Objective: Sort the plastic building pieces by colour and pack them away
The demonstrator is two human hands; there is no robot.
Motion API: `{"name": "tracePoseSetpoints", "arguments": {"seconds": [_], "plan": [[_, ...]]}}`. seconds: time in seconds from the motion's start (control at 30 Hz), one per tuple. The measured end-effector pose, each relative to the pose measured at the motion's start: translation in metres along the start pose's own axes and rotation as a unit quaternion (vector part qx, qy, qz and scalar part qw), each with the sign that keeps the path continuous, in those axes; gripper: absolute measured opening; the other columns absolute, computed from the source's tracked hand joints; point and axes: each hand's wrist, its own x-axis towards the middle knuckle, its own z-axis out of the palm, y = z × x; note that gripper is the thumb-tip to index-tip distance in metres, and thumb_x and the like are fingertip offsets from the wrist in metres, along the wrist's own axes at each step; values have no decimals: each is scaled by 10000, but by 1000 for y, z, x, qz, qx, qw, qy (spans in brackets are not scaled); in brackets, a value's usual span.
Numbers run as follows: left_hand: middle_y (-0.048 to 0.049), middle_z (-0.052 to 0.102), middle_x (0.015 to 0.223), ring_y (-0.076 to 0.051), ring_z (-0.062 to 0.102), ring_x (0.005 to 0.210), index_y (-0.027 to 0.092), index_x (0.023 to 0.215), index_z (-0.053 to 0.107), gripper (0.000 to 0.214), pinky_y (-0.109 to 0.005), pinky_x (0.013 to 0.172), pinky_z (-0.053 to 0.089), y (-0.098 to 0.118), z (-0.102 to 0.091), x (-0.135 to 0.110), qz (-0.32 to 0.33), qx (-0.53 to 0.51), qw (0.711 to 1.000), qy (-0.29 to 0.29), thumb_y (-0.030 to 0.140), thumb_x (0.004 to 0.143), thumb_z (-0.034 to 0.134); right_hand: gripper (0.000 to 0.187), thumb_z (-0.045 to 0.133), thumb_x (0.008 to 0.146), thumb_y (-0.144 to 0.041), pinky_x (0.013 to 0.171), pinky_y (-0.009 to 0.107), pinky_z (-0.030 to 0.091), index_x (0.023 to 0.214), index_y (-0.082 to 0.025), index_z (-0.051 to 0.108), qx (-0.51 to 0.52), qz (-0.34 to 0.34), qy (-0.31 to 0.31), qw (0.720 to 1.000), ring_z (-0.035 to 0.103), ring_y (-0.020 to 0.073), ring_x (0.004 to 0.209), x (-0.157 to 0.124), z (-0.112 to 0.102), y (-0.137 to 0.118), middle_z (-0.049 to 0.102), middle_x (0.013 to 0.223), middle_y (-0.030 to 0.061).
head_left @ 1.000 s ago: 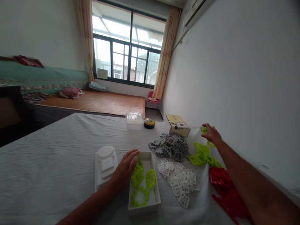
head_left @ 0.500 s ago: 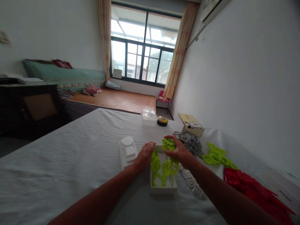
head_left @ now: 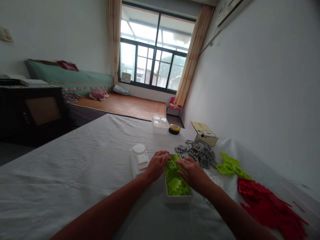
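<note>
A shallow white box (head_left: 178, 200) stands on the cloth-covered table, filled with bright green flat plastic pieces (head_left: 176, 185), some of them gear-shaped. My left hand (head_left: 158, 164) grips the box's far left side, its fingers curled over the rim by the green pieces. Across from it, my right hand (head_left: 193, 171) lies over the right rim, fingers stretched onto the pieces inside. Its fingertips touch them, and I see nothing held up in it. A white moulded object with a round top (head_left: 139, 150) sits just left of my left hand.
Grey plastic pieces (head_left: 200, 153) are heaped beyond my right hand, near a yellow carton (head_left: 204, 133). White lattice pieces (head_left: 214, 178) lie partly under my right forearm. Green pieces (head_left: 230, 165) and red pieces (head_left: 272, 206) lie further right. A clear container (head_left: 160, 126) and a round tin (head_left: 174, 129) stand behind.
The green pieces my right hand held above the box are now down in it, and the box looks fuller. That hand has lowered; the left reaches further over the rim.
</note>
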Motion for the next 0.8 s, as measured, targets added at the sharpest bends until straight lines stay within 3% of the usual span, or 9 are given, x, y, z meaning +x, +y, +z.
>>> {"name": "tracePoseSetpoints", "arguments": {"seconds": [0.1,0.2,0.3,0.47,0.57,0.7,0.8], "plan": [[-19,707,997,-187,529,1133,238,827,739,492,-380,1058,373,0,-3,0,51,23,998,-43,354,975,285,372,558,809,-152,935,412,460,1152,-276,628,12,-14,14,1000,560,242,1083,-4,13,0,655,1166,59],[-42,676,1088,-207,537,1119,225,859,734,318,-382,1024,403,-1,-5,0,56,53,997,-27,301,916,430,354,535,829,-173,903,426,462,1158,-275,620,-6,18,40,999,567,249,1046,-1,13,5,678,1112,56],[-61,635,1166,-235,531,1127,222,865,723,190,-408,1011,410,-1,-5,-1,60,81,994,-32,205,820,540,339,588,776,-140,882,434,457,1079,-275,655,-10,17,14,1000,551,272,1065,6,13,9,672,1137,46],[-81,601,1189,-239,533,1133,216,902,683,177,-412,990,425,-1,-2,-4,59,71,995,-32,164,787,559,306,539,787,-122,878,397,471,1045,-247,645,68,51,52,995,624,221,937,13,21,14,696,1027,46],[-86,584,1199,-240,525,1149,214,911,657,171,-409,993,425,-4,-1,-4,57,61,996,-27,157,774,571,355,570,753,-124,838,366,498,1082,-249,612,126,39,33,991,652,185,829,14,21,14,680,1048,33],[-89,568,1215,-237,513,1164,210,950,615,186,-402,1005,420,-6,0,-5,49,49,997,-21,153,779,570,458,601,702,-75,817,344,507,1126,-245,573,136,26,37,990,657,164,797,15,19,7,626,1152,46],[-104,551,1229,-235,504,1176,196,1021,581,224,-402,1009,421,-6,1,-4,53,44,998,-11,178,798,571,429,596,719,-64,834,339,500,1107,-248,582,118,29,32,992,657,167,833,17,21,-3,624,1154,51]]}}
